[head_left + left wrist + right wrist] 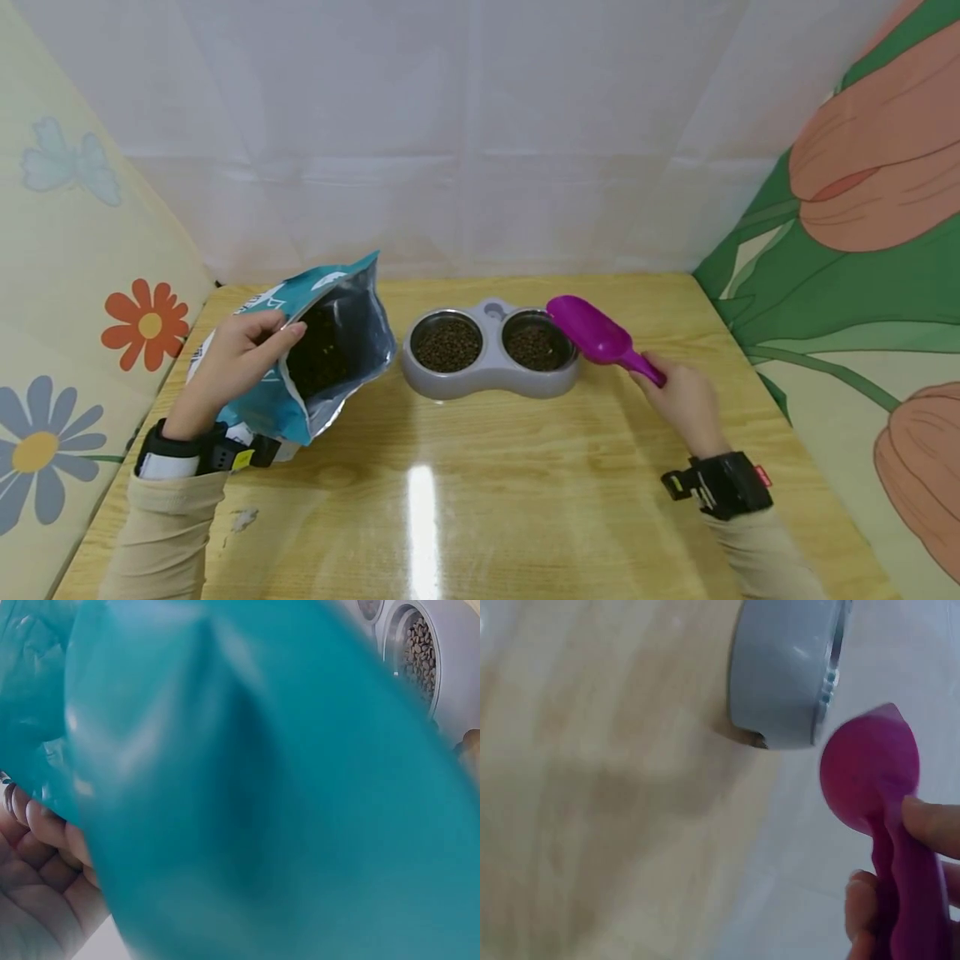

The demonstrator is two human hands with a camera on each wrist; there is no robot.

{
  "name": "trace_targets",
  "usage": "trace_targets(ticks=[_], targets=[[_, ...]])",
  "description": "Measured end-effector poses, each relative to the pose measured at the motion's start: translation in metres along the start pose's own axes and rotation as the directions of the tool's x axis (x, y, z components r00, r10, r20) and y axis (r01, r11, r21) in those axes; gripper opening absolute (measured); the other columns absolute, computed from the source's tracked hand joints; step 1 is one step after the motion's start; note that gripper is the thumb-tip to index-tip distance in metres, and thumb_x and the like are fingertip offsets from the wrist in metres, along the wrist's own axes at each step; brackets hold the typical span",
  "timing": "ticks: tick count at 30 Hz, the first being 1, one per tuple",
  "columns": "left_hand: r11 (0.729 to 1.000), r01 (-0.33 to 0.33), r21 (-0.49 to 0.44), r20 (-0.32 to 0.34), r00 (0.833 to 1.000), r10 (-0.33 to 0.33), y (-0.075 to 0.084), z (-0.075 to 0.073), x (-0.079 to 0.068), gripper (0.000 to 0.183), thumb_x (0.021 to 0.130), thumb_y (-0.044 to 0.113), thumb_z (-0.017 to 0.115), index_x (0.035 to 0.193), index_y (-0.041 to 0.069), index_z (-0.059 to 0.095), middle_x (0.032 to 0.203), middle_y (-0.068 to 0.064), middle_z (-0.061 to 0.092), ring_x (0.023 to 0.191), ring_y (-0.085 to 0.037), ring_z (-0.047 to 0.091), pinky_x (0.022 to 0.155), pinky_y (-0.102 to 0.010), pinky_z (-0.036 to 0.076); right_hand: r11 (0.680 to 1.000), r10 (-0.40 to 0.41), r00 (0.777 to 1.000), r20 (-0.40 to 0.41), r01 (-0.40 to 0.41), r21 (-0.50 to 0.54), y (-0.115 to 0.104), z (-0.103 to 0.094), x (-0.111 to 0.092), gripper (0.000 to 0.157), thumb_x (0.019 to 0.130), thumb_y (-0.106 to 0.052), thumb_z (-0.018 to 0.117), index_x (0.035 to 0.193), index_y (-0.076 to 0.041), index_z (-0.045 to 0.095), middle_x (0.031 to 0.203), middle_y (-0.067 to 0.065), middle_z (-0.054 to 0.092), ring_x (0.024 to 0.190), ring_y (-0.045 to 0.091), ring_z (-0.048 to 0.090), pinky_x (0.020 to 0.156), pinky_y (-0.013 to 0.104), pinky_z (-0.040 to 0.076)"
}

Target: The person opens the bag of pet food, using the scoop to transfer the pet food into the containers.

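Note:
A teal pet food bag leans on the left, its silver-lined mouth facing right with dark kibble inside. My left hand grips the bag's upper edge, thumb at the opening; in the left wrist view the teal film hides much of that hand. With my right hand I hold a magenta scoop by its handle. The scoop's tip overlaps the right rim of a grey double feeder, and no kibble shows in its hollow. Brown kibble lies in the feeder's left bowl, and more kibble in the right one.
Everything stands on a wood-grain table. A white cloth hangs behind its far edge, while flower-printed panels flank both sides. A small pale worn patch marks the tabletop near the left forearm.

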State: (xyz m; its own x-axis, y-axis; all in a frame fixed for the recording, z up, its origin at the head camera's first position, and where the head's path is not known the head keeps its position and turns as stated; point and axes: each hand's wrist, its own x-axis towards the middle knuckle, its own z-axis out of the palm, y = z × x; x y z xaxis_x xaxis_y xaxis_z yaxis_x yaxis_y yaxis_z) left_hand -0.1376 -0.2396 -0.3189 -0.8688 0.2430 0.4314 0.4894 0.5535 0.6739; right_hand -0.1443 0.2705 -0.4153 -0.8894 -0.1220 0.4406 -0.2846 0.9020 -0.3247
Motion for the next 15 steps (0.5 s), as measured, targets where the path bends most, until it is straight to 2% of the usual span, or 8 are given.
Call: trace_targets(ticks=[7,15], targets=[[1.0,0.003,-0.009,-0.002,1.0,-0.003,-0.001,0.001,0.0,0.033,0.086,-0.001,0.057,0.06,0.013,0.043,0.052,0.003,0.03,0.047,-0.012,0.033,0.042,-0.026,0.024,0.992,0.111,0.991,-0.08,-0.105,0.07,-0.002,0.016,-0.014,0.027,0.077,-0.009,0.071,0.1,0.004,0.064,0.054,0.005,0.046,0.044,0.011,0.032,0.042,0.028,0.024],[1.0,-0.001,-0.021,0.0,1.0,0.001,-0.001,0.002,-0.001,0.033,0.086,0.0,0.058,0.06,0.013,0.043,0.051,0.003,0.03,0.046,-0.012,0.032,0.041,-0.026,0.023,0.981,0.179,0.977,-0.112,-0.169,0.093,-0.001,0.025,-0.021,0.03,0.076,-0.006,0.071,0.102,0.006,0.064,0.062,0.015,0.056,0.047,0.02,0.04,0.046,0.03,0.027]])
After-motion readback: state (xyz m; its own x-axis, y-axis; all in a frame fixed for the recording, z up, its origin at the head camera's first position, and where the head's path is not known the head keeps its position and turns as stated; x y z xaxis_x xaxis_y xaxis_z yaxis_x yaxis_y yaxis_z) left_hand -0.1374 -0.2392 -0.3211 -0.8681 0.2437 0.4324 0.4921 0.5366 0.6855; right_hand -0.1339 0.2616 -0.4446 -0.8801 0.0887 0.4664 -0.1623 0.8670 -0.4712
